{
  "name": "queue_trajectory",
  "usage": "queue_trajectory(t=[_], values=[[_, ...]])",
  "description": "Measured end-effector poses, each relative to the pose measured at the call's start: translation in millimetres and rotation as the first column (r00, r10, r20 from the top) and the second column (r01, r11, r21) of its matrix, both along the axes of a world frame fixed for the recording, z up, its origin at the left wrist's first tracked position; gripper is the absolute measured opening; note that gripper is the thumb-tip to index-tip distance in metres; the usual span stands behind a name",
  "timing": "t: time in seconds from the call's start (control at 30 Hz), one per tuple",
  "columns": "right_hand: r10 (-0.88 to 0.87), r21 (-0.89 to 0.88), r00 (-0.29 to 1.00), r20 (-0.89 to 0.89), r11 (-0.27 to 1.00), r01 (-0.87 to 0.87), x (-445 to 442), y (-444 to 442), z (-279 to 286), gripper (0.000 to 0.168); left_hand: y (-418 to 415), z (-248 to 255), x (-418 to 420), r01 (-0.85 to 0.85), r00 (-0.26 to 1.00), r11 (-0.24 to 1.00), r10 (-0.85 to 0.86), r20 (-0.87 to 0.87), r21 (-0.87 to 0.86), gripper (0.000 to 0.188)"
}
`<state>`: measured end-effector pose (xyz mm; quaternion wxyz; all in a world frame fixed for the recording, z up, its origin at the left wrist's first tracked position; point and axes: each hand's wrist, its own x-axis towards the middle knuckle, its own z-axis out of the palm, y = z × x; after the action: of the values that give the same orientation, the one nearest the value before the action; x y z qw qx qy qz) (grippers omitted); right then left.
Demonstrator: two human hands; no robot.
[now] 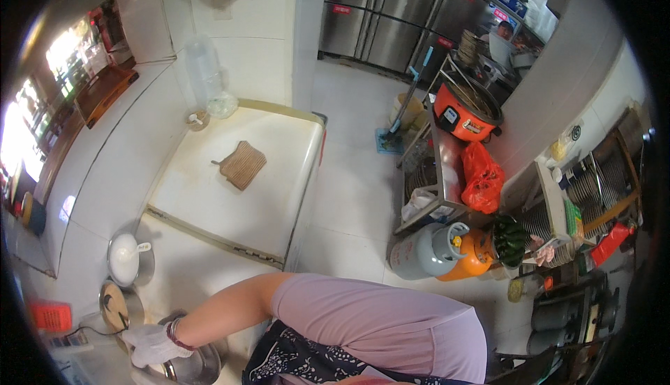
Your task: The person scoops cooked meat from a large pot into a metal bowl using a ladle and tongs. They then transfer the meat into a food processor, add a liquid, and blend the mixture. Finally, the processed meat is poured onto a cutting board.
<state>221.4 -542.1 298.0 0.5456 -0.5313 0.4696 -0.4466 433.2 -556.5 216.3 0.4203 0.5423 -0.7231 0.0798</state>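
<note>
My right hand [154, 345], in a white knit glove, reaches over a shiny metal bowl [201, 364] at the lower left. Its fingers point towards the wall, and what they hold, if anything, is hidden. A thin dark cord or handle [94, 329] runs up to the fingertips. At the bottom edge a pale shape may be part of my left hand, mostly cut off. Just beyond my right hand stands a metal pot [118, 304] with tan contents and a dark utensil in it. Farther along is a metal bowl of white powder or grains [124, 258] with a white scoop.
A brown striped cloth [243, 165] lies on a white chest freezer lid [209, 217]. An orange basket [51, 317] sits by the wall. Across the aisle are gas cylinders [426, 251], a red rice cooker [466, 110] on a steel table and a mop [405, 99]. A person [505, 30] is in the background.
</note>
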Motion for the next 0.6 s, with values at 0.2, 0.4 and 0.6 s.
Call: queue_trajectory(t=[0.2,0.4,0.6], values=[[0.074,-0.038,0.976,0.205,0.997,-0.068,8,2,5,0.038,-12,-26,41,-0.168,0.926,0.982,0.188,0.326,-0.088,0.047],[0.203,-0.049,0.97,0.134,0.979,-0.198,-14,-17,-4,0.053,11,56,-52,0.298,0.874,0.939,-0.195,-0.444,0.173,0.042],[0.187,-0.113,0.978,-0.09,0.974,-0.197,4,-13,1,0.065,30,60,-43,0.254,0.795,0.955,-0.117,-0.595,0.151,0.034]])
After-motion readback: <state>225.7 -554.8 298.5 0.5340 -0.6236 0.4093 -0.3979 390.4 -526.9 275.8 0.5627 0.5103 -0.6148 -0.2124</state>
